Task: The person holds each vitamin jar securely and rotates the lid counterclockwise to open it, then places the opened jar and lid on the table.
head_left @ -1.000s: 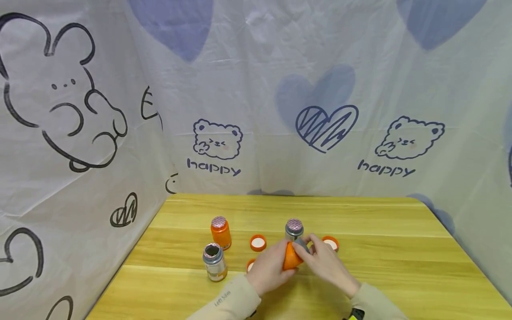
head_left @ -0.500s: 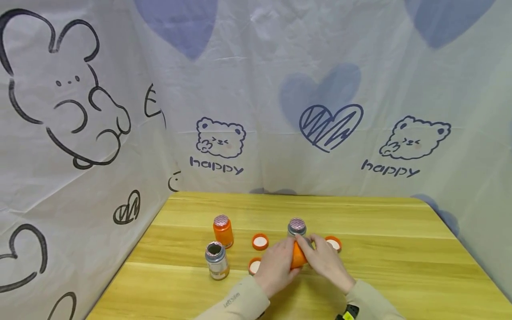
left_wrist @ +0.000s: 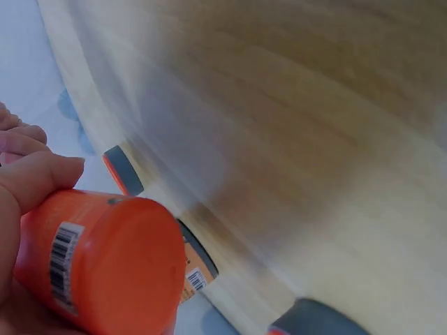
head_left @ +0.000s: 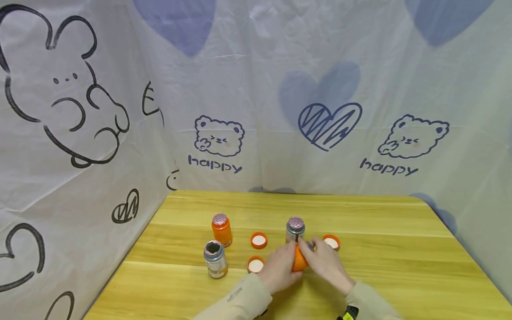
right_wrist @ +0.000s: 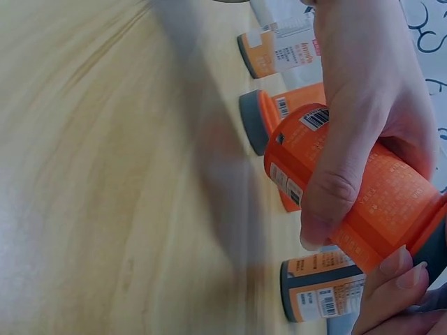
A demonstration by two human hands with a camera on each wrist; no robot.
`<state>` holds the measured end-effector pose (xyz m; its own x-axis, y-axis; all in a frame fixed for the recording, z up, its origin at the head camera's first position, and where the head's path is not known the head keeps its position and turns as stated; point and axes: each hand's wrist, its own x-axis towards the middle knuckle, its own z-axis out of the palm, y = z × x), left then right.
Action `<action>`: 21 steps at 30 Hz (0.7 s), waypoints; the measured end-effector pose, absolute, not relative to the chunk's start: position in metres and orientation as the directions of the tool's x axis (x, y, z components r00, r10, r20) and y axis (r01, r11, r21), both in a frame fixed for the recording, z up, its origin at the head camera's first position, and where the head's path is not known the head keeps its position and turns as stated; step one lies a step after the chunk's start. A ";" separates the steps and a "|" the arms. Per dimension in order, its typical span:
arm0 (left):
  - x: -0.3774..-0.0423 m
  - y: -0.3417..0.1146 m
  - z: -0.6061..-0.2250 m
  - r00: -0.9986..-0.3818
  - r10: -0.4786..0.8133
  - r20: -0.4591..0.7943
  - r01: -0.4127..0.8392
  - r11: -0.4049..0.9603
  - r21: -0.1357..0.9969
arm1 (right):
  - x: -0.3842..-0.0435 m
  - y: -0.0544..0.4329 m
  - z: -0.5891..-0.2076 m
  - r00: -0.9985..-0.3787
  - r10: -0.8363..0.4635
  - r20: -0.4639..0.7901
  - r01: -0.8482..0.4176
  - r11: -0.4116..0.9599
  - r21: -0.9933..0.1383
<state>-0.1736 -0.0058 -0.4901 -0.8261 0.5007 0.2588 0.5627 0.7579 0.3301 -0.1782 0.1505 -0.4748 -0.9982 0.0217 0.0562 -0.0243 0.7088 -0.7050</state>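
Note:
An orange bottle (head_left: 299, 261) with a dark grey cap (right_wrist: 434, 252) is held tilted between both hands. My left hand (head_left: 278, 268) wraps around the bottle's body, its thumb lying along the side in the right wrist view. The right hand (head_left: 327, 265) grips the grey cap end, with its fingertips (right_wrist: 392, 264) at the cap's edge. In the left wrist view the bottle's round base (left_wrist: 136, 269) faces the camera. Just behind the hands stands a grey-necked bottle (head_left: 295, 226) with a foil seal on its mouth, partly covered by the fingers.
On the left stand an orange bottle (head_left: 222, 231) with a foil seal and an open grey-necked bottle (head_left: 216, 262). Orange-rimmed caps lie with their white insides up: one cap (head_left: 259, 240), another cap (head_left: 255, 265) beside the left hand, a third cap (head_left: 331, 242) behind the right hand.
Both hands stay on the orange bottle near the same spot. The right fingers have shifted slightly around the cap, and the head view has moved a little.

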 end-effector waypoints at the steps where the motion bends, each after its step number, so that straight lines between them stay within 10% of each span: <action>1: -0.174 -0.006 -0.491 -0.830 0.503 0.243 0.558 0.755 0.343 | -0.178 0.151 -0.476 -0.998 0.019 0.059 -0.028 0.713 -0.701; 21: -0.176 -0.006 -0.497 -0.833 0.536 0.137 0.538 0.726 0.430 | -0.173 0.151 -0.490 -0.993 -0.009 0.119 -0.084 0.764 -0.639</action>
<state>-0.1765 -0.0059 -0.4970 -0.8331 0.5358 0.1375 0.5376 0.7255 0.4297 -0.1731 0.1507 -0.4899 -0.9928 -0.0092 0.1191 -0.0838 0.7644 -0.6392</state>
